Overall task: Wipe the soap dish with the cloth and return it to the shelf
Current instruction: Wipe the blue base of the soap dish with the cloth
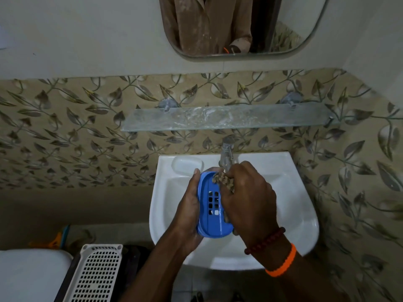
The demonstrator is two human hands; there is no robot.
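A blue plastic soap dish (pixel 210 205) with a grid of drain holes is held over the white sink (pixel 294 203). My left hand (pixel 188 205) grips its left edge, thumb at the far rim. My right hand (pixel 246 197) presses a small brownish patterned cloth (pixel 222 179) against the dish's inner far end; most of the cloth is hidden under my fingers. A bare glass shelf (pixel 229 117) is fixed to the tiled wall above the sink.
A chrome tap (pixel 226 153) stands just behind my hands. A pale moulded soap recess (pixel 187 164) lies at the sink's back left. A mirror (pixel 237 27) hangs above. A white perforated basket (pixel 96 273) and a white rounded surface (pixel 30 275) sit low on the left.
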